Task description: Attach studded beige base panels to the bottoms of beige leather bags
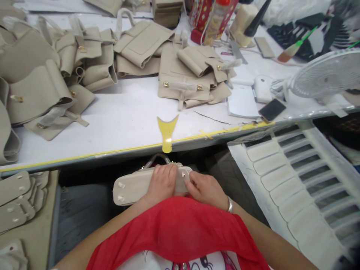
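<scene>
A beige handbag [132, 187] lies at the lap with its oval base facing up. Small white-wrapped studs show on the base, and a plastic-wrapped handle sticks out on the far side. My left hand [163, 181] rests across the middle of the base, its fingers close together and holding the bag. At the bag's right end, my right hand [204, 187] grips the rim with curled fingers, near one of the studs. Just beyond the bag, a yellow forked template [167, 133] sits at the table's front edge.
Beige bag pieces are piled on the white table [126, 112]. To the right are a phone [272, 110], a white fan [326, 73], a brush [295, 48] and a bottle [216, 22]. A slotted rack [295, 187] stands lower right; oval bases [17, 187] lie lower left.
</scene>
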Demonstrator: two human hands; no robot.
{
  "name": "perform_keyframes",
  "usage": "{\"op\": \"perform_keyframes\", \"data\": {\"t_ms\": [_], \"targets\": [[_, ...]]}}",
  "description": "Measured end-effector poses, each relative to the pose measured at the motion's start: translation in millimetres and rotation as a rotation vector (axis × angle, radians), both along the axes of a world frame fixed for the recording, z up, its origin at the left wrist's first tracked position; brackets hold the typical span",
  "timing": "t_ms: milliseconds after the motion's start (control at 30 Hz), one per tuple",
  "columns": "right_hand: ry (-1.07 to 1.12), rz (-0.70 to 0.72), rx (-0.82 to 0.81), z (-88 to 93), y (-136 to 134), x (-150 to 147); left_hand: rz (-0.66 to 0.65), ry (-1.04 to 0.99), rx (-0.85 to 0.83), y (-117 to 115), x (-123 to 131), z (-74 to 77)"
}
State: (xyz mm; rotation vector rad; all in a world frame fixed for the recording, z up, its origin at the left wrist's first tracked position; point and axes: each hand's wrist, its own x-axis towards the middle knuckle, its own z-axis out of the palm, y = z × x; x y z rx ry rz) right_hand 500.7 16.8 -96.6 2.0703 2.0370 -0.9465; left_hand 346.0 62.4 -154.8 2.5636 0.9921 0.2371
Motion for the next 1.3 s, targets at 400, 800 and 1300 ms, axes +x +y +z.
{"op": "perform_keyframes", "data": {"t_ms": [400, 800, 1300], "targets": [[0.122, -0.255, 0.051, -10.4, -11, 16, -0.037, -0.029, 0.011, 1, -3, 4.2], [0.053, -0.239, 0.049, -13.2, -8, 19, -0.033, 0.049, -0.009, -1, 5, 6.2], [0.111, -0.261, 0.104, -21.1, -15, 22, -0.092, -0.022, -0.362, 27, 11, 29.3]]}}
